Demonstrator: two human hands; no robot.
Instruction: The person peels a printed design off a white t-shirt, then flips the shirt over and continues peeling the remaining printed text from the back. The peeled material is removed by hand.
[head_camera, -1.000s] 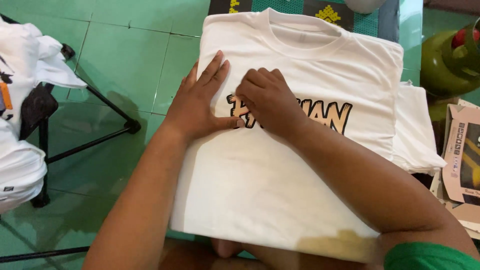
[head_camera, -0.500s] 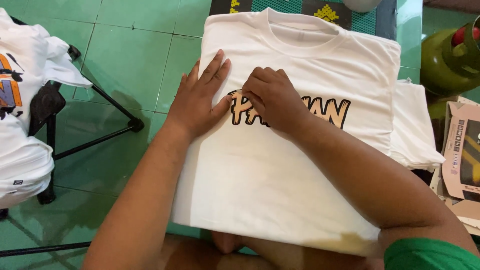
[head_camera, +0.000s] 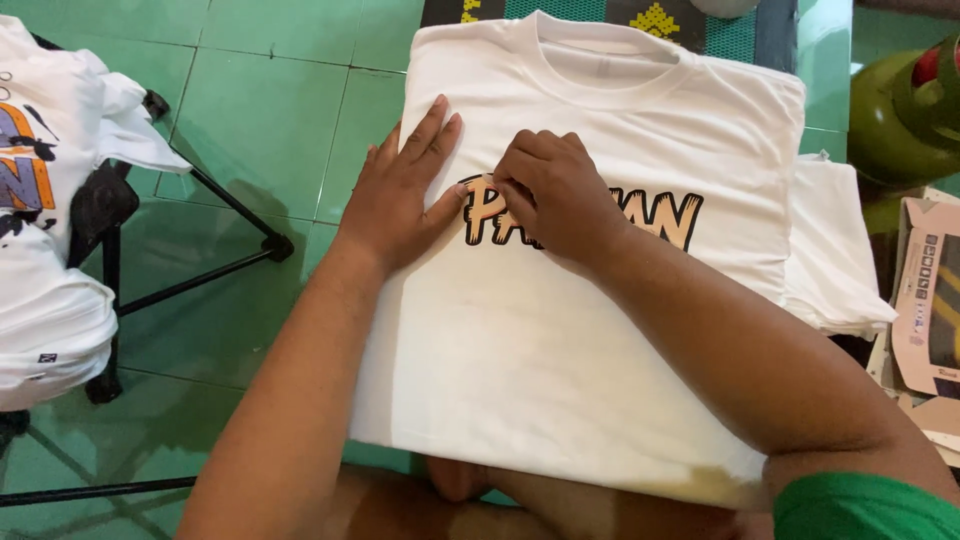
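A white t-shirt (head_camera: 560, 360) lies flat, neck away from me, with an orange and black lettered print (head_camera: 660, 215) across the chest. My left hand (head_camera: 400, 195) rests flat on the shirt's left side, fingers spread, thumb touching the print's left end. My right hand (head_camera: 555, 195) is curled over the print's left half, fingertips pinched at the first letters' top edge. What it pinches is too small to make out.
A stack of white printed shirts (head_camera: 45, 220) hangs over a black folding stand (head_camera: 215, 210) at the left. Green floor tiles (head_camera: 270, 80) surround the work. More folded white cloth (head_camera: 835, 250) lies under the shirt's right side. A green gas cylinder (head_camera: 905, 110) and cardboard box (head_camera: 930, 300) stand right.
My right hand has slid left along the print, uncovering more letters on the right. My left hand has stayed pressed on the shirt. The view has shifted slightly.
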